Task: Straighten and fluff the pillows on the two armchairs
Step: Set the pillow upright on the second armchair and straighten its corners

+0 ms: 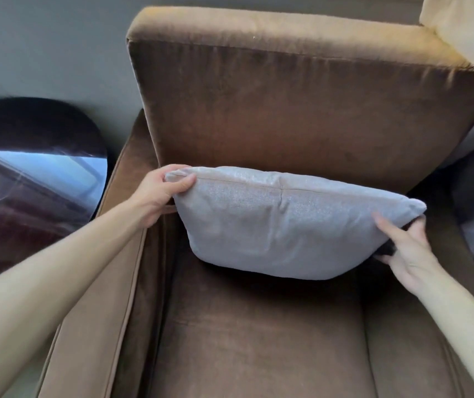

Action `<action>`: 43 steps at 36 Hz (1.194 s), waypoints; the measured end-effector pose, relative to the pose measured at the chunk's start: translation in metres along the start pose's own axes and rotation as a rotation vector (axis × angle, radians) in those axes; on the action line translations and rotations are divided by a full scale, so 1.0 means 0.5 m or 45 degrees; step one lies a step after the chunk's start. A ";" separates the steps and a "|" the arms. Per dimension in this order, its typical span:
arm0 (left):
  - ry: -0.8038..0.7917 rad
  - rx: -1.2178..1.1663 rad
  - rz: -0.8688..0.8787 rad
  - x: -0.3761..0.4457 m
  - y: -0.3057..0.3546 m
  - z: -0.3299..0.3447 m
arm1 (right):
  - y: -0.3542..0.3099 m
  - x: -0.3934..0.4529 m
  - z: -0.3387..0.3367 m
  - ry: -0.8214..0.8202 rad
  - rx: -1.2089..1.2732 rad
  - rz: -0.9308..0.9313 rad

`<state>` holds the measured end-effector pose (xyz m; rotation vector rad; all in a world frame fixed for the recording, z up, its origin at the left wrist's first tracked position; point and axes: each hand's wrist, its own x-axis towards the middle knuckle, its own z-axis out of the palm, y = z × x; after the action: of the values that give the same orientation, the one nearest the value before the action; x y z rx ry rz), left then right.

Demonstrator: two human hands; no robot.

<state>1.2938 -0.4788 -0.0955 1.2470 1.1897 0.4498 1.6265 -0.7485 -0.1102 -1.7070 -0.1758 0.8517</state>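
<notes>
A light grey pillow [281, 225] is held above the seat of a brown velvet armchair [302, 104], close to the backrest, with its seam edge facing up. My left hand [161, 193] grips the pillow's upper left corner, thumb on the front. My right hand [405, 248] holds the pillow's right end, with the fingers wrapped around its lower right corner. The pillow tilts down toward the right. Its back face is hidden.
A round glossy dark side table [29, 168] stands to the left of the armchair. A curtain [471, 33] and a greyish surface sit at the right edge. A grey wall is behind the chair.
</notes>
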 end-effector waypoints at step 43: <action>-0.373 1.932 0.596 0.013 0.050 0.194 | -0.072 0.009 0.239 -0.538 -1.997 -0.748</action>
<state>1.3883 -0.5118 -0.0889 2.7849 0.8789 -0.4649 1.5673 -0.6405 -0.0889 -2.5415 -1.9312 0.5558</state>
